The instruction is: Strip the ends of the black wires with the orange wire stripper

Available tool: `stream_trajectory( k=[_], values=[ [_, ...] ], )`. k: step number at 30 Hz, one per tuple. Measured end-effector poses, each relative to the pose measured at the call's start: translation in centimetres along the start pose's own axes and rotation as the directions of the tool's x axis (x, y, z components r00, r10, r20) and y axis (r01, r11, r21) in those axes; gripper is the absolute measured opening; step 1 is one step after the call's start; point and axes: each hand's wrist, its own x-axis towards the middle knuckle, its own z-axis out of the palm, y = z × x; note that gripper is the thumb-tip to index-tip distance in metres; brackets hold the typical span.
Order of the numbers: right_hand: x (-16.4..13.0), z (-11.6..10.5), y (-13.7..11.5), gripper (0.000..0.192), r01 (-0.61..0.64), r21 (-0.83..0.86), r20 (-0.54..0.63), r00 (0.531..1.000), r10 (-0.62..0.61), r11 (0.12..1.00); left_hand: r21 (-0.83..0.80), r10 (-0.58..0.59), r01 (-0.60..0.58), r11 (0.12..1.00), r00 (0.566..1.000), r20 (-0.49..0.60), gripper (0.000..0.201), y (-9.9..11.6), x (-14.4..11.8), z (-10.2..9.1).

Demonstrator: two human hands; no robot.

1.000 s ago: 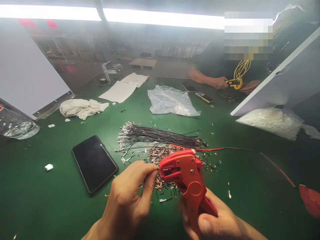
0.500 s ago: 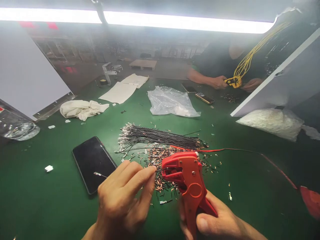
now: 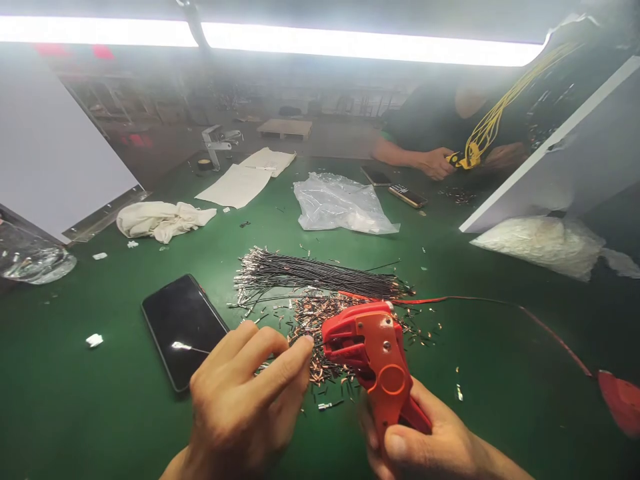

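Red wire stripper (image 3: 370,353): landmark; right hand (image 3: 435,433) wraps its handles, squeeze cannot be told.
Black wire (image 3: 319,345): just left of stripper's mouth, pinched in left hand (image 3: 250,393).
Pinch: if loose, wire could slip; if skewed, strands could nick.
Clippings (image 3: 325,373): beside stripper; strays could jam its mouth.

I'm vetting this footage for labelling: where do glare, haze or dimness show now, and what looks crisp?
Head view: the strip light is blown out to white; head view: haze softens the co-worker's hand; head view: the red hand tool looks fairly crisp, with small glints near its top; head view: the green table darkens toward the right edge.
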Motion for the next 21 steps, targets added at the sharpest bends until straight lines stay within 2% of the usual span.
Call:
stream_trajectory(
  k=[5, 10, 13, 15, 18, 19, 21],
  values=[
    [-0.3, 0.1, 0.1, 0.047, -0.03, -0.055, -0.04, 0.999, 0.028, 0.998, 0.037, 0.048, -0.046, 0.998, 0.998, -0.049, 0.019, 0.3, 0.6, -0.2],
    [-0.7, 0.0, 0.7, 0.048, -0.061, -0.024, -0.063, 0.996, 0.06, 0.998, 0.041, 0.038, -0.035, 0.999, 0.997, -0.071, 0.016, 0.2, 0.6, -0.1],
    [-1.1, -0.1, 1.3, 0.047, -0.035, -0.036, -0.11, 0.993, 0.031, 0.999, -0.027, 0.032, -0.032, 0.999, 1.0, 0.0, 0.014, 0.0, 0.3, 0.1],
    [-1.4, 0.0, 1.6, 0.046, -0.031, -0.092, -0.229, 0.973, 0.009, 0.995, -0.09, 0.015, -0.01, 0.996, 0.998, 0.063, 0.014, 0.1, 0.1, 0.2],
    [-1.9, 0.3, 1.9, 0.053, -0.104, -0.147, -0.418, 0.908, 0.034, 0.984, -0.201, -0.056, 0.076, 0.977, 0.993, 0.104, 0.016, 0.3, -0.1, 0.3],
    [-2.0, 0.3, 1.9, 0.053, -0.122, -0.124, -0.435, 0.899, 0.057, 0.985, -0.237, -0.085, 0.11, 0.965, 0.99, 0.112, 0.016, 0.4, -0.1, 0.3],
    [-1.9, 0.3, 2.0, 0.052, -0.122, -0.039, -0.364, 0.926, 0.1, 0.992, -0.284, -0.14, 0.17, 0.944, 0.982, 0.124, 0.016, 0.6, -0.1, 0.2]
  ],
)
